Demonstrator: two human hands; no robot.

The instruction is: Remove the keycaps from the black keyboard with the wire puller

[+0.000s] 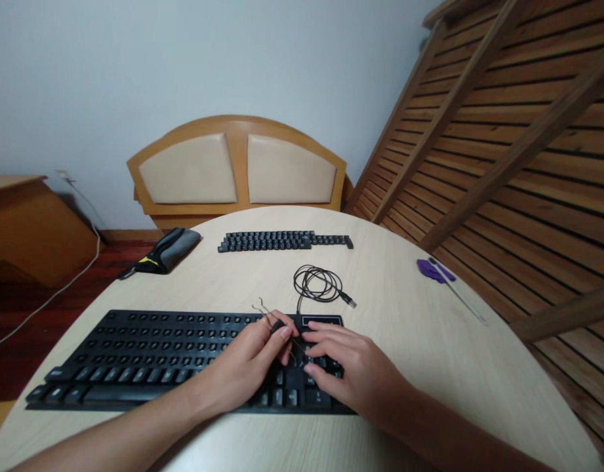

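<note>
A black keyboard (149,334) lies across the near side of the table. Its upper rows show bare switches, while the lowest rows and part of the right side carry keycaps. My left hand (255,347) is closed around the dark handle of a wire keycap puller (277,326), over the right half of the keyboard. Thin wire ends of the puller stick out on both sides of the fingers. My right hand (348,360) lies over the number pad with fingers stretched out and a little apart. The keys beneath its fingertips are partly hidden.
Removed keycaps (267,241) stand in rows at the back. A coiled USB cable (317,285) runs from the keyboard. A dark pouch (168,250) lies at left, a purple cloth (432,271) and a thin white brush (462,298) at right. A wooden slatted frame (503,151) leans beside the table (444,367).
</note>
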